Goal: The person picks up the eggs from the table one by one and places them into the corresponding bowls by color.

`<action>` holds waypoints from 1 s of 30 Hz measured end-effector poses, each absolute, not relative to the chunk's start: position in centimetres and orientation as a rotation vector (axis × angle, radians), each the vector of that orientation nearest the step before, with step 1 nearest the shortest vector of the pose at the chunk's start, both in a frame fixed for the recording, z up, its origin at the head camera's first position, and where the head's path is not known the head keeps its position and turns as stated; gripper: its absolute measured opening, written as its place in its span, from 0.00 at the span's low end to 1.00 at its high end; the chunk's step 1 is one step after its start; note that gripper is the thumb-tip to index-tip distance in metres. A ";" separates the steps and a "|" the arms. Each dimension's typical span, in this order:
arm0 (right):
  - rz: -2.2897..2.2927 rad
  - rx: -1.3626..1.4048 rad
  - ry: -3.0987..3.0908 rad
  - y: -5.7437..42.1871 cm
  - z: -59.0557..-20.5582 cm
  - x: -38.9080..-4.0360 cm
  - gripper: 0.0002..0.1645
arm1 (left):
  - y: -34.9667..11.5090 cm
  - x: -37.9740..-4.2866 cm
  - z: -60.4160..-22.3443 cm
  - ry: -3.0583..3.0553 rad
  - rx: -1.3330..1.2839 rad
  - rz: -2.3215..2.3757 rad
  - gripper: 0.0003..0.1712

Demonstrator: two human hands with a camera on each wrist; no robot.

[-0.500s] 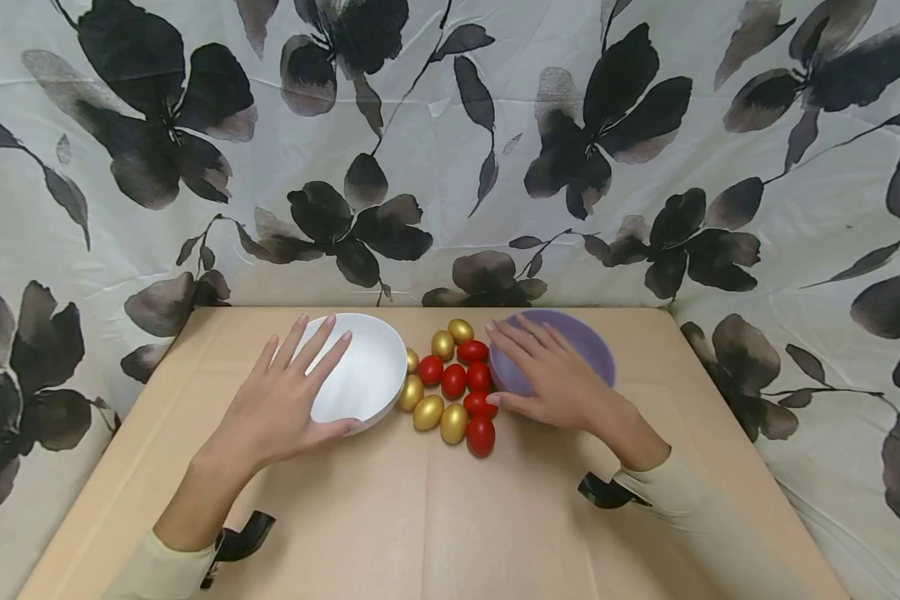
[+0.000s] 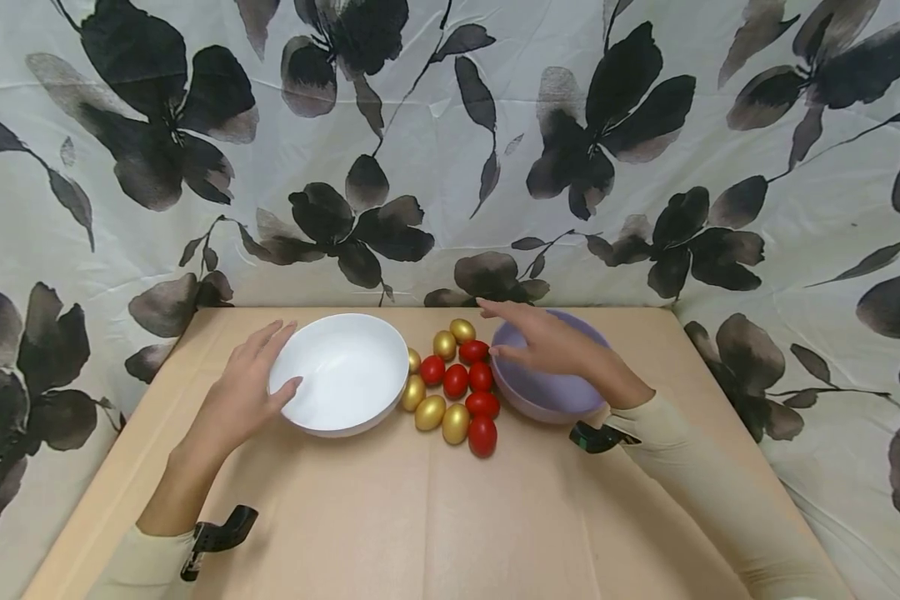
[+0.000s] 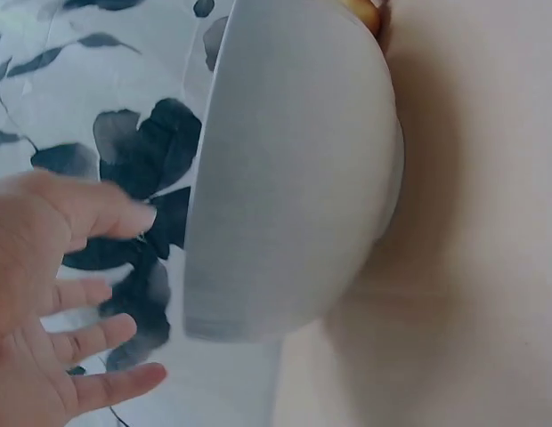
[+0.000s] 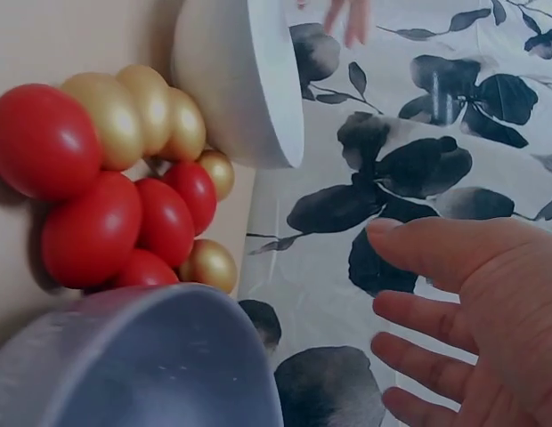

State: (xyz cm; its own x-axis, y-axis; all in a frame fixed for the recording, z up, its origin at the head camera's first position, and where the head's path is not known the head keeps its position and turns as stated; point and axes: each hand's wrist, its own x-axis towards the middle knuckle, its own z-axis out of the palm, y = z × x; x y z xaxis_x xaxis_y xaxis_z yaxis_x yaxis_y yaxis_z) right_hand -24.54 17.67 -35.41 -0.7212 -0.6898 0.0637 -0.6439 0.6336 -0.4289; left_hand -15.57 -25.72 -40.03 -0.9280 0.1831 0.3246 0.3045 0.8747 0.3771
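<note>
At the left of the head view, my left hand [image 2: 243,387] hovers by the near left rim of a white bowl [image 2: 345,375], fingers spread and holding nothing. In the left wrist view the fingers [image 3: 107,342] stand apart from the bowl's side. Over the far part of a purple bowl [image 2: 547,396] is my right hand [image 2: 551,337], its fingers extended and nothing in them. Between the bowls lie several red eggs [image 2: 482,436] and several gold eggs [image 2: 430,412], grouped close together. Both bowls show bare insides.
A light wooden-looking table [image 2: 420,517] carries everything. Behind it hangs a white cloth with dark flowers [image 2: 450,150]. Each wrist wears a black camera mount [image 2: 225,529], and the sleeves are cream.
My left hand has drawn back leftward from over the white bowl. My right hand has lifted and turned on its side above the purple bowl. Bowls and eggs stay in place.
</note>
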 end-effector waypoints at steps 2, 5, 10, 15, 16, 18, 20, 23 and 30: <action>-0.706 -1.104 2.693 17.4 -35.3 -25.2 0.45 | -26.2 -15.7 -40.4 -2.765 -0.316 -0.744 0.44; -0.742 -1.069 2.633 16.8 -35.2 -26.4 0.43 | -26.8 -15.8 -40.6 -2.786 -0.223 -0.914 0.41; -0.760 -1.023 2.567 16.1 -35.3 -28.3 0.40 | -27.3 -15.8 -40.9 -2.828 -0.078 -1.129 0.37; -0.767 -1.033 2.531 15.4 -35.7 -29.8 0.37 | -27.8 -15.9 -41.5 -2.842 -0.030 -1.311 0.36; -0.763 -1.032 2.527 15.3 -35.8 -30.1 0.37 | -27.9 -16.0 -41.6 -2.839 -0.020 -1.360 0.36; -0.749 -1.023 2.522 15.0 -36.0 -30.6 0.36 | -28.0 -16.0 -41.8 -2.822 0.013 -1.466 0.37; -0.736 -1.019 2.510 14.8 -36.2 -31.0 0.36 | -28.2 -16.1 -42.0 -2.803 0.043 -1.561 0.37; -0.710 -1.010 2.496 14.5 -36.7 -31.9 0.35 | -28.4 -16.1 -42.2 -2.780 0.068 -1.644 0.35; -0.698 -0.980 2.466 14.0 -37.8 -33.8 0.35 | -28.5 -16.3 -42.2 -2.786 0.073 -1.644 0.34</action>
